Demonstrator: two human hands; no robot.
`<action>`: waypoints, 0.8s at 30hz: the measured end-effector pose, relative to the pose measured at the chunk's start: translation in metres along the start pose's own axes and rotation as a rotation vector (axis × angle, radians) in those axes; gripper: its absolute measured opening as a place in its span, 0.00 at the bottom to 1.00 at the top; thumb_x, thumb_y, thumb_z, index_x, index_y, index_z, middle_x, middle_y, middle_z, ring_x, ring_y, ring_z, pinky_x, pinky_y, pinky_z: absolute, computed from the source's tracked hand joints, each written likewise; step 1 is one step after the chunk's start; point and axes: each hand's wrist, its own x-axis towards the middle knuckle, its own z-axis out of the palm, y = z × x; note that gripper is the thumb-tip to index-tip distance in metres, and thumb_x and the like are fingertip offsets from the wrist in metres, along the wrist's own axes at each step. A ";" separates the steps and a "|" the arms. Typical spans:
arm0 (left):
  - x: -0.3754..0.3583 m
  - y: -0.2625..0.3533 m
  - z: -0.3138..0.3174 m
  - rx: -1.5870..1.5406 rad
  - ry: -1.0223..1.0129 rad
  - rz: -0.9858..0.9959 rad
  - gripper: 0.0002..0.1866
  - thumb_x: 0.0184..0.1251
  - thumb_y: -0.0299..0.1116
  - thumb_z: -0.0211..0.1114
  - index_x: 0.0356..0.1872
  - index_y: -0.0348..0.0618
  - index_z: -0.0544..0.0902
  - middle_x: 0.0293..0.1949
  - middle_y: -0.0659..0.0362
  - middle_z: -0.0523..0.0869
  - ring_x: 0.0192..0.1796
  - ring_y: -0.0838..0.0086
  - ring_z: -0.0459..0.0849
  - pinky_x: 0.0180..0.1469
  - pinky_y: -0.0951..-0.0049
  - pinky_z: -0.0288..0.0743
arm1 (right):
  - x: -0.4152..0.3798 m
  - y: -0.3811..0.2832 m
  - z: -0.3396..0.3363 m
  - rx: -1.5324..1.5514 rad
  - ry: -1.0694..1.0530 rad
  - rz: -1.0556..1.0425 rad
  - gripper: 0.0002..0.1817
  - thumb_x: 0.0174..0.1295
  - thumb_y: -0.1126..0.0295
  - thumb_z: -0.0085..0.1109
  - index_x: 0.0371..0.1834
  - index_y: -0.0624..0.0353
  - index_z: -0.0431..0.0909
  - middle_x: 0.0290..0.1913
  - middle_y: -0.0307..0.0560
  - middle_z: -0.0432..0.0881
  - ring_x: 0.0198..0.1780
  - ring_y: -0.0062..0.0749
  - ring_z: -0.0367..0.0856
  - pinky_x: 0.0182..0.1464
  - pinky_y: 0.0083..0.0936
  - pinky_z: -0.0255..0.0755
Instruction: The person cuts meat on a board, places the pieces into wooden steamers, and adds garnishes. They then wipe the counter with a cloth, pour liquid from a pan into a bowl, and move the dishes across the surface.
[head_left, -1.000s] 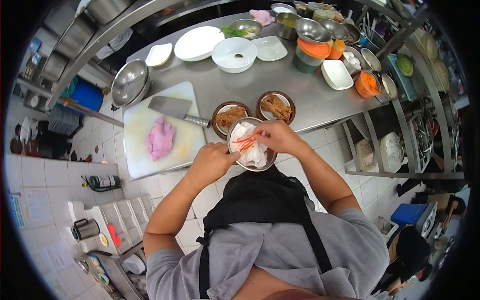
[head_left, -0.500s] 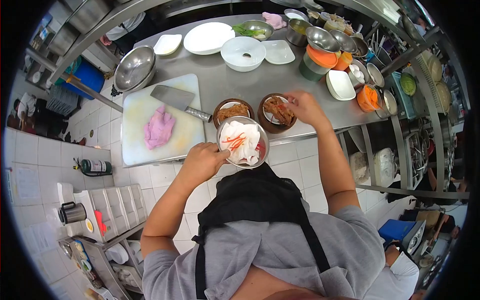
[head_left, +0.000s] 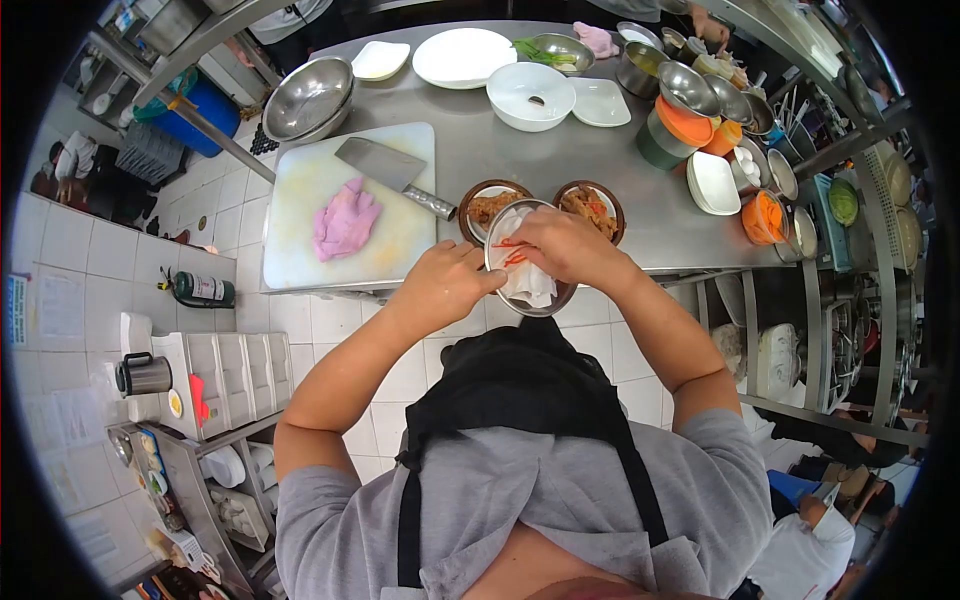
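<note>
By tabletop (head_left: 465, 140) edge, left hand (head_left: 440, 283) clamped on metal bowl (head_left: 567, 295), right hand (head_left: 577, 245) inside at red strips (head_left: 514, 257); can't tell if pinching any. Tip: keep bowl level, lift strips without dragging white liner (head_left: 537, 287). Heads-up: bowl partly hides left wooden dish (head_left: 469, 199), cleaver (head_left: 388, 167) handle overhangs board (head_left: 300, 235) beside it.

Centre of frame: left hand (head_left: 435, 288) gripping rim of round silver metal bowl (head_left: 567, 296), crumpled white lining (head_left: 527, 287) and thin red strips (head_left: 512, 252) inside; right hand (head_left: 567, 243) reaching into it, fingers at strips. Left of centre: broad steel cleaver (head_left: 380, 163) on white rectangular cutting board (head_left: 300, 182).
</note>
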 end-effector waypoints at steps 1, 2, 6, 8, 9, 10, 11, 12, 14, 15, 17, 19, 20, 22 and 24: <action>-0.001 0.000 0.000 0.000 -0.002 -0.002 0.09 0.53 0.30 0.69 0.37 0.53 0.88 0.29 0.60 0.81 0.35 0.64 0.85 0.40 0.60 0.79 | 0.001 -0.002 0.000 0.002 -0.001 -0.001 0.13 0.61 0.67 0.68 0.47 0.58 0.86 0.43 0.48 0.84 0.52 0.47 0.83 0.56 0.42 0.78; -0.001 0.000 0.001 -0.006 0.020 0.008 0.10 0.52 0.30 0.69 0.38 0.53 0.88 0.29 0.60 0.80 0.35 0.64 0.85 0.40 0.61 0.79 | 0.002 -0.005 -0.001 -0.041 -0.003 -0.026 0.14 0.60 0.66 0.68 0.47 0.57 0.85 0.44 0.47 0.84 0.53 0.46 0.83 0.56 0.42 0.78; -0.003 -0.001 -0.001 0.010 0.010 -0.007 0.11 0.50 0.30 0.70 0.37 0.52 0.88 0.28 0.60 0.80 0.35 0.64 0.85 0.40 0.61 0.79 | 0.004 -0.012 -0.005 -0.048 -0.048 -0.059 0.17 0.56 0.65 0.71 0.49 0.56 0.83 0.45 0.45 0.82 0.53 0.45 0.82 0.55 0.43 0.78; -0.005 -0.001 -0.001 -0.001 0.007 -0.007 0.10 0.52 0.31 0.70 0.37 0.52 0.87 0.28 0.59 0.80 0.35 0.64 0.85 0.40 0.61 0.79 | 0.005 -0.011 0.001 -0.064 -0.064 -0.080 0.18 0.55 0.66 0.71 0.48 0.56 0.83 0.45 0.46 0.82 0.53 0.45 0.82 0.55 0.43 0.78; -0.006 -0.001 0.000 -0.014 0.005 -0.004 0.09 0.53 0.32 0.71 0.37 0.52 0.87 0.28 0.59 0.80 0.35 0.64 0.85 0.40 0.61 0.79 | 0.006 -0.009 0.004 -0.082 -0.081 -0.099 0.18 0.54 0.67 0.70 0.48 0.56 0.83 0.44 0.47 0.82 0.53 0.45 0.82 0.56 0.43 0.78; -0.007 -0.001 0.000 -0.014 0.005 -0.003 0.09 0.53 0.32 0.71 0.37 0.52 0.87 0.28 0.59 0.80 0.35 0.64 0.85 0.40 0.61 0.79 | 0.006 -0.008 0.006 -0.082 -0.079 -0.099 0.18 0.54 0.67 0.70 0.48 0.56 0.83 0.44 0.47 0.82 0.53 0.45 0.82 0.56 0.43 0.78; -0.008 -0.001 0.000 -0.017 -0.009 -0.010 0.08 0.55 0.33 0.71 0.37 0.52 0.87 0.28 0.59 0.80 0.35 0.64 0.85 0.40 0.60 0.79 | 0.006 -0.006 0.009 -0.053 -0.082 -0.082 0.17 0.54 0.69 0.69 0.49 0.57 0.83 0.44 0.48 0.82 0.54 0.46 0.82 0.56 0.43 0.77; -0.008 -0.001 0.000 -0.021 -0.023 -0.018 0.07 0.56 0.34 0.72 0.36 0.52 0.87 0.28 0.59 0.80 0.35 0.63 0.85 0.39 0.60 0.79 | 0.006 -0.005 0.010 -0.024 -0.085 -0.066 0.17 0.54 0.70 0.68 0.49 0.57 0.83 0.44 0.49 0.83 0.54 0.47 0.82 0.56 0.44 0.77; -0.009 -0.001 -0.001 -0.029 -0.019 -0.025 0.06 0.58 0.35 0.72 0.36 0.52 0.87 0.27 0.59 0.80 0.34 0.63 0.85 0.39 0.60 0.79 | 0.005 -0.003 0.007 0.043 -0.077 -0.064 0.17 0.54 0.72 0.66 0.48 0.58 0.83 0.44 0.50 0.83 0.53 0.49 0.82 0.57 0.44 0.77; -0.010 -0.001 -0.001 -0.037 -0.016 -0.033 0.06 0.59 0.36 0.72 0.37 0.52 0.87 0.27 0.59 0.80 0.34 0.63 0.84 0.39 0.60 0.78 | 0.005 -0.003 0.006 0.111 -0.069 -0.063 0.16 0.54 0.73 0.65 0.48 0.59 0.82 0.44 0.51 0.83 0.53 0.51 0.82 0.57 0.45 0.76; -0.011 -0.002 -0.002 -0.033 -0.016 -0.029 0.06 0.58 0.35 0.71 0.37 0.51 0.87 0.27 0.59 0.80 0.34 0.63 0.84 0.39 0.60 0.78 | 0.006 -0.002 0.008 0.165 -0.074 -0.054 0.15 0.54 0.74 0.64 0.47 0.60 0.82 0.44 0.52 0.84 0.52 0.52 0.82 0.56 0.46 0.76; -0.012 -0.002 -0.001 -0.029 -0.017 -0.020 0.07 0.57 0.35 0.71 0.37 0.51 0.87 0.27 0.58 0.79 0.34 0.63 0.84 0.39 0.61 0.78 | 0.006 -0.002 0.010 0.218 -0.077 -0.043 0.14 0.55 0.74 0.63 0.46 0.62 0.82 0.44 0.53 0.84 0.51 0.54 0.81 0.56 0.46 0.76; -0.012 -0.002 -0.001 -0.024 -0.025 -0.013 0.07 0.57 0.34 0.71 0.37 0.51 0.87 0.27 0.58 0.79 0.33 0.62 0.84 0.38 0.60 0.78 | 0.007 -0.002 0.010 0.178 -0.104 -0.030 0.14 0.56 0.74 0.62 0.46 0.62 0.82 0.44 0.54 0.84 0.51 0.55 0.82 0.55 0.46 0.76; -0.014 -0.002 0.001 -0.018 -0.031 -0.006 0.07 0.56 0.34 0.71 0.37 0.51 0.87 0.26 0.58 0.79 0.33 0.62 0.84 0.37 0.59 0.77 | 0.007 -0.002 0.013 0.137 -0.130 -0.019 0.14 0.56 0.74 0.61 0.47 0.63 0.82 0.44 0.55 0.83 0.50 0.56 0.82 0.55 0.46 0.76; -0.017 -0.004 0.002 -0.082 -0.030 -0.024 0.08 0.55 0.33 0.69 0.38 0.51 0.87 0.26 0.57 0.80 0.32 0.60 0.83 0.35 0.57 0.76 | 0.002 0.000 0.021 0.191 -0.039 -0.027 0.12 0.59 0.72 0.61 0.46 0.62 0.82 0.42 0.57 0.83 0.49 0.56 0.81 0.53 0.47 0.76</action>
